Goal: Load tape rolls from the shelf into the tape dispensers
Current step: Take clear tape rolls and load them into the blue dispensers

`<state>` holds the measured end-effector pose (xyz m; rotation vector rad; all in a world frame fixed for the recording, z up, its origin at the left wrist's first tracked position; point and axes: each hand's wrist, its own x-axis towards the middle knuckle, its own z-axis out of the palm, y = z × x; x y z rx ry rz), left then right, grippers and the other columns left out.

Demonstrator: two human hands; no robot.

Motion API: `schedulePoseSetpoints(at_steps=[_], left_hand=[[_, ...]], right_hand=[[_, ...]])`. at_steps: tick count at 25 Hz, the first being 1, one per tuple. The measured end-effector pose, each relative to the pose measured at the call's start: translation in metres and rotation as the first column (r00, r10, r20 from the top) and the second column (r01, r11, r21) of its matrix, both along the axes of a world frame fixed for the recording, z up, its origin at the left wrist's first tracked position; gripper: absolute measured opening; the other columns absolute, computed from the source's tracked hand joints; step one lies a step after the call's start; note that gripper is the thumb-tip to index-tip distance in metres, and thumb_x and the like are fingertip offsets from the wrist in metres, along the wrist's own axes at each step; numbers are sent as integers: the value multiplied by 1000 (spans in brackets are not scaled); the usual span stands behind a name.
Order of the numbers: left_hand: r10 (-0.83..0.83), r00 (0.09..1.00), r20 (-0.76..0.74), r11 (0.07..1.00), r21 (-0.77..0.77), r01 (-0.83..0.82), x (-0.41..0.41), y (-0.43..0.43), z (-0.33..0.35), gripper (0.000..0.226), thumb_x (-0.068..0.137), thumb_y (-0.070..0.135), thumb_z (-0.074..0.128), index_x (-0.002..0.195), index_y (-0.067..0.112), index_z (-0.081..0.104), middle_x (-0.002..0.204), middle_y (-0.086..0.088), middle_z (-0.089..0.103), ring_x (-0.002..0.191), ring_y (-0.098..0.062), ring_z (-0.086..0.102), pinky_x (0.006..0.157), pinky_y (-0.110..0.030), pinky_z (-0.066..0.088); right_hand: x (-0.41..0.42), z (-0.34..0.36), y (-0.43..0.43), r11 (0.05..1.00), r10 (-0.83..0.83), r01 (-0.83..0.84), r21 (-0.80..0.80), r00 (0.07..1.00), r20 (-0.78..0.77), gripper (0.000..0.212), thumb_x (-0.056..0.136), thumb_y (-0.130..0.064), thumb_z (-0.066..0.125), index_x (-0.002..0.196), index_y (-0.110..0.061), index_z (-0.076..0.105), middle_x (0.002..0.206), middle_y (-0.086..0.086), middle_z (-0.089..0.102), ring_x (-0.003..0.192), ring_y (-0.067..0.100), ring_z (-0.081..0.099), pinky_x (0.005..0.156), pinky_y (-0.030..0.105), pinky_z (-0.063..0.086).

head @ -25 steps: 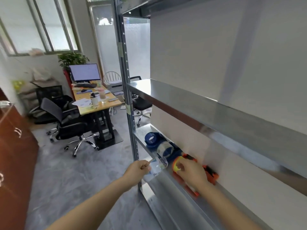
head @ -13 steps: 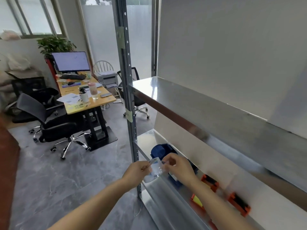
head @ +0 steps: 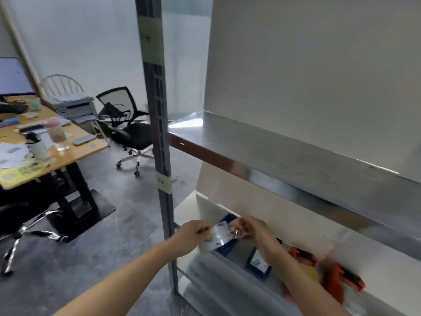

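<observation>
Off to the left stands a wooden counter with bottles and papers on it. Next to it is a black office chair, well apart from the work. The grey shelf post comes next, and the action is just past it.

The left hand reaches in beside the post, its fingers curled, pinching the left edge of a clear packet with blue print on it. The right hand pinches the opposite edge, so the packet is stretched between the two hands just above the front of the lower shelf. I'd guess this is the wrapper of a tape roll. Whether a roll is inside I cannot tell, because the film is glossy and the picture is smeared there.

It looks light, thin and slippery. Flat pads would slide on it, so a firm pinch at the edges or on a seam seems the right hold. Any roll inside would be stiff and better gripped round its rim.

Under the right wrist a blue box lies on the shelf. Farther right are the orange dispensers, blurred, lying against the back panel.
</observation>
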<state>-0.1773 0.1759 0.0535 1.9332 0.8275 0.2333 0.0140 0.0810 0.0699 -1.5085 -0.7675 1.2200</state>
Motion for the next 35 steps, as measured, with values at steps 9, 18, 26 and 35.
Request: schedulePoseSetpoints(at_steps=[9,18,26,35], left_hand=[[-269,960,85,927,-247,281,67,39,-4,21,100,19,48,109,7,62,92,1,61,86,-11,56,85,-20,43],[160,936,-314,919,-298,-258,110,75,-95,32,96,27,52,119,5,53,127,-18,61,99,-27,58,83,-31,43],[148,989,-22,707,-697,-121,113,72,-103,36,99,39,44,102,5,58,98,-19,69,89,-34,69,77,-41,55],[-227,963,144,835,-481,268,53,93,-86,26,91,15,61,115,20,50,102,1,65,94,-11,62,83,-25,53]], right_hand=[[40,-21,-14,949,314,-292,-116,882,350,26,83,-21,71,108,-16,66,110,4,69,103,17,64,93,32,48],[18,-73,26,813,-555,515,-270,827,-92,19,95,-13,50,102,-8,67,91,11,70,83,26,66,76,39,53],[-24,-105,61,676,-734,613,-409,511,-447,20,97,-16,52,105,-2,63,103,20,70,94,35,66,75,45,56],[-34,-78,80,755,-622,649,-95,755,208,21,81,-22,74,99,-21,64,106,-6,60,98,9,56,76,19,45]])
